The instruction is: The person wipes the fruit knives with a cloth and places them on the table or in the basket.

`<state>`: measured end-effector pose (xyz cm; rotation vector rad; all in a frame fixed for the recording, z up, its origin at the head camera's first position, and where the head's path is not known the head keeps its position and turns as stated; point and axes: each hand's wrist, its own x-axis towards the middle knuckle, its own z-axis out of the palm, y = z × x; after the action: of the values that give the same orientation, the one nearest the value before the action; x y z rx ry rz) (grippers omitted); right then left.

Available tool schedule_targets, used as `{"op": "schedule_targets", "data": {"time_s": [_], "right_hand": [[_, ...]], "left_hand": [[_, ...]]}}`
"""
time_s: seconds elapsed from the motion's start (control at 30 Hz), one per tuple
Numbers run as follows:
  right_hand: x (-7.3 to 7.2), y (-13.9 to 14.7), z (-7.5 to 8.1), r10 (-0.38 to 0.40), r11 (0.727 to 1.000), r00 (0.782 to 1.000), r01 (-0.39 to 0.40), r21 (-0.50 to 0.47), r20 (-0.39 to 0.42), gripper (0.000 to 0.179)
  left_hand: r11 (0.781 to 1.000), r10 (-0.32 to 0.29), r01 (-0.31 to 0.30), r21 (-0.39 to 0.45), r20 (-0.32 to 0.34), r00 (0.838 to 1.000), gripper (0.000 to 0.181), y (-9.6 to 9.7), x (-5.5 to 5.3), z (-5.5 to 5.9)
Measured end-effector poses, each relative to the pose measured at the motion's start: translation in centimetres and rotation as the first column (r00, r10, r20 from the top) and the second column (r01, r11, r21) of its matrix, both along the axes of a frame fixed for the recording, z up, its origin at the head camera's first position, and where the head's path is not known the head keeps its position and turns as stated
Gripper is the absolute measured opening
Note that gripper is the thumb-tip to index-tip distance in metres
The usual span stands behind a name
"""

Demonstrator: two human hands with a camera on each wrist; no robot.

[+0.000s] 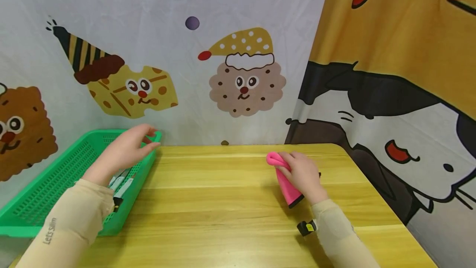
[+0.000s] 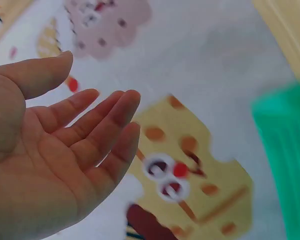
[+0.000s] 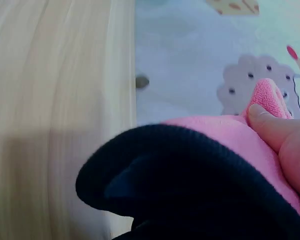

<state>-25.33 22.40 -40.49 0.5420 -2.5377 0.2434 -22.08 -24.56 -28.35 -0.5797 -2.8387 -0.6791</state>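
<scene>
My right hand [image 1: 303, 173] grips a soft pink cloth [image 1: 286, 187] above the right part of the table. The cloth is folded over into a loop at its upper end, and black edging runs along its lower end. In the right wrist view, the thumb presses on the pink fabric, while the black-rimmed end gapes to show a dark inside. My left hand [image 1: 130, 148] hovers over the far right corner of a green basket [image 1: 55, 168]. Its fingers are loosely bent, with nothing between them, and the palm shows in the left wrist view.
Several pale, slim items [image 1: 120, 181] lie in the basket, partly hidden by the left arm. The basket stands at the left of the wooden table [image 1: 212, 202]. A cloth backdrop [image 1: 178, 86] with cartoon prints hangs behind the table's far edge and along its right side.
</scene>
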Motion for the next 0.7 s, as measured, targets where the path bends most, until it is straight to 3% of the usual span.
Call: {"op": "schedule_targets", "data": {"time_s": [0.13,0.3,0.53,0.7], "right_hand": [[-0.1,-2.9,-0.4,0.076,0.997,0.997,-0.076,-0.007,-0.020,0.040],[0.0,-6.7,-1.5,0.175,0.985,0.985,-0.175,-0.012,0.011,0.038],[0.4,-10.3,-3.7,0.240,0.970,0.944,-0.245,-0.008,0.226,0.040],[0.7,-11.6,-5.0,0.248,0.950,0.907,-0.296,0.096,0.339,0.043]], "left_hand": [[1.000,-0.012,0.012,0.008,-0.037,0.999,0.038,2.9,0.8,-0.3],[1.000,0.018,-0.017,0.027,-0.061,0.998,0.039,5.4,1.1,-2.3],[0.996,0.056,-0.049,0.079,-0.089,0.994,0.038,6.8,0.8,-5.7],[0.997,0.046,-0.042,0.061,-0.072,0.996,0.037,7.2,0.4,-7.5]]}}
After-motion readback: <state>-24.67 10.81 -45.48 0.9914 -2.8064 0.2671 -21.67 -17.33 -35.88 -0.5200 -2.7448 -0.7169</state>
